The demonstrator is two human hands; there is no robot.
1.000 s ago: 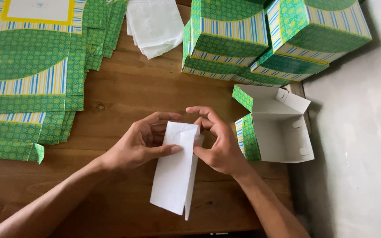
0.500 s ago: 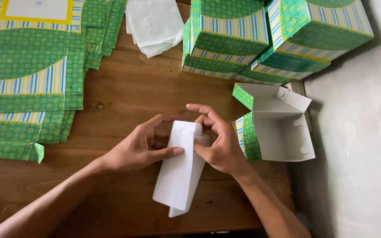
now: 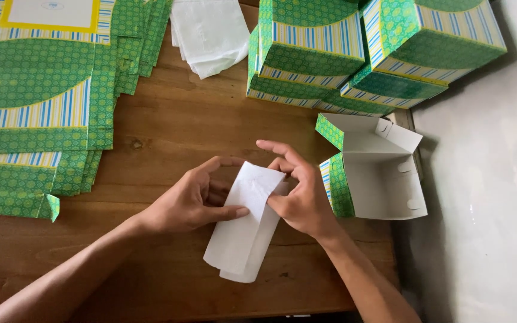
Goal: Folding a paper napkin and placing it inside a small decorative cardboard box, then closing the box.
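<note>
Both hands, left hand (image 3: 195,200) and right hand (image 3: 300,200), pinch a folded white paper liner (image 3: 243,230) near tabletop's (image 3: 169,131) front edge, apparently parting its top; open box (image 3: 378,173) beside.

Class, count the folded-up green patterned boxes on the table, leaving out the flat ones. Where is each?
3. Two closed boxes stand at the top, one left, one right; an open box lies beside the right hand. Others may hide underneath.

A brown wooden table (image 3: 169,131) with visible grain and a dark knot fills most of the view. Along its right edge runs a pale grey, faintly scuffed surface (image 3: 486,179) (whether wall or floor cannot be told). Soft, even light, with gentle shadows.
</note>
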